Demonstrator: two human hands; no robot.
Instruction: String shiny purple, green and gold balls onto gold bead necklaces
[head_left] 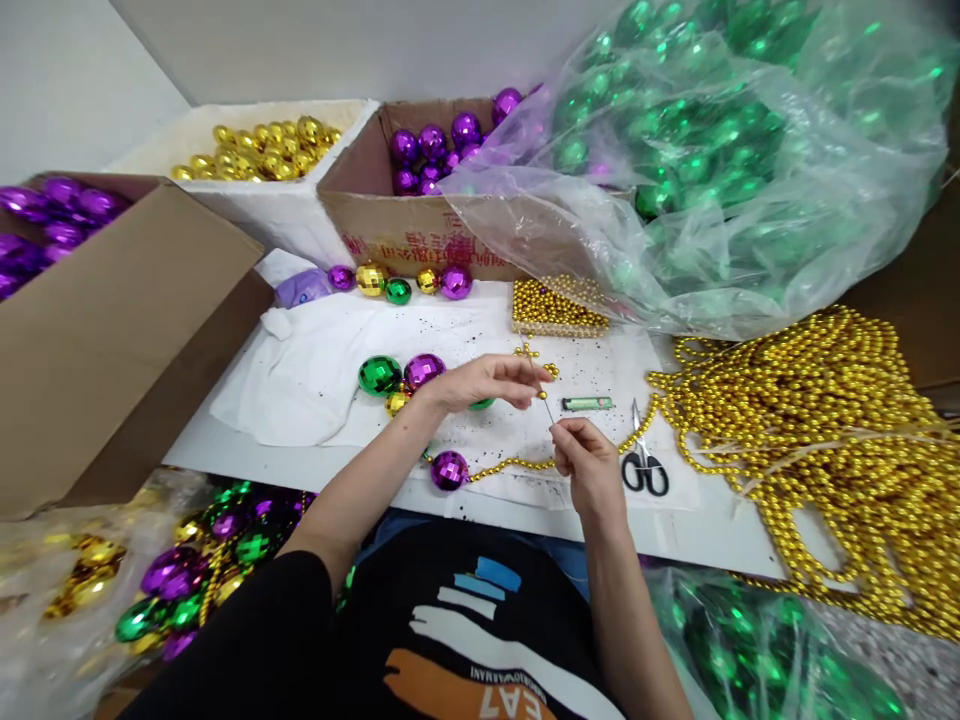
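My right hand pinches the lower end of a thin needle-like wire, which slants up to the left. On this wire sits a small gold bead. My left hand reaches across beside the bead, its fingers loosely curved and a little apart. Whether a fingertip touches the bead is hard to tell. Loose gold beads lie just beyond the left fingers. Under my left forearm are faceted balls, among them a green ball and a purple ball. A gold bead strand runs from another purple ball towards the right.
A bead tray stands behind my hands. Black scissors and a green cutter lie to the right, before heaped gold strands. Cartons, a white foam box and a plastic bag hold ornaments.
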